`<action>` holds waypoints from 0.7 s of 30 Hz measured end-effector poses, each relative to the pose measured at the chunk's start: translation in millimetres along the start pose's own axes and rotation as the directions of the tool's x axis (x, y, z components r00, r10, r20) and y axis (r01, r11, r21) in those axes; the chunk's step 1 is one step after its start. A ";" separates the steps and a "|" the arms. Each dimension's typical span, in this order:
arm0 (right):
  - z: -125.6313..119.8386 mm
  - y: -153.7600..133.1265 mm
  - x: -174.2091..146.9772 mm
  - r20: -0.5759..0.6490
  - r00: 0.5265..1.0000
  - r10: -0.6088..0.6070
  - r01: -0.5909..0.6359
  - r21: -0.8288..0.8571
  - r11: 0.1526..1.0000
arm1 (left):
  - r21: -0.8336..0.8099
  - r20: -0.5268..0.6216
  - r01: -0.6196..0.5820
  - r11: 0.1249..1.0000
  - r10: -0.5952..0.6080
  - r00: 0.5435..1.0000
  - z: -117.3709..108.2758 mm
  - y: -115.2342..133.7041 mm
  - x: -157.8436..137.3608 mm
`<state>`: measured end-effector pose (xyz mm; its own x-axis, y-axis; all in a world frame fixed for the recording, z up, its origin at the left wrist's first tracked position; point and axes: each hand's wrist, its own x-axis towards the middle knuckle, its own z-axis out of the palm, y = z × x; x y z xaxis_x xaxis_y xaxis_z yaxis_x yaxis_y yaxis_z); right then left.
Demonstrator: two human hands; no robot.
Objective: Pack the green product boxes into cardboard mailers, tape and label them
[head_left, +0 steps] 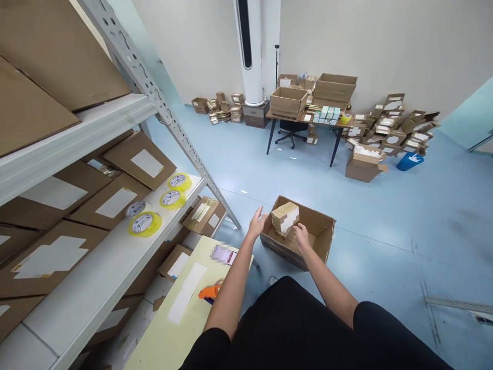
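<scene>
A small taped cardboard box (284, 217) with a white label sits tilted within the opening of a large open carton (329, 234). Whether it rests on anything inside cannot be made out. To its left, my left hand (257, 224) is open, fingers stretched out by the carton's left rim, with a slight gap to the small box. My right hand (302, 236) is over the carton, close to the small box's lower right corner. Its fingers look loosely extended and hold nothing visible; light contact with the box cannot be ruled out.
Left of me stands a metal shelf (181, 139) with cartons and yellow tape rolls (145, 224). A pale yellow table (169, 339) carries a phone (223, 254) and an orange-handled tool (210, 292). Farther off are a desk (271, 116), piled boxes (393, 137) and a blue bin (409, 162).
</scene>
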<state>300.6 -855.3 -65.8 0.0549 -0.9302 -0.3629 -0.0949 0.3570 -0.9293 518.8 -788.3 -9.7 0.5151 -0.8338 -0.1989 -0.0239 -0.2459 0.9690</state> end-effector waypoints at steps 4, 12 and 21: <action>7.5 4.9 -5.8 0.030 0.994 0.102 -0.103 0.018 0.995 | -0.052 -0.103 0.067 0.996 -0.072 0.992 -19.5 -21.6 -15.4; 81.2 -27.7 -37.7 0.367 0.917 -0.159 0.145 0.065 0.987 | -0.095 -0.213 0.082 0.992 -0.101 0.972 -48.1 -37.9 -63.5; 155.6 -18.8 -144.7 0.699 0.673 -0.241 0.252 0.090 0.963 | -0.081 -0.453 0.007 0.997 -0.043 0.891 -123.3 -34.6 -176.9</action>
<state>449.1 -714.1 -6.5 0.7549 -0.6523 -0.0681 0.0114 0.1168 -0.9931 534.2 -571.4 10.0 0.8475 -0.5083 -0.1527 0.0494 -0.2108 0.9763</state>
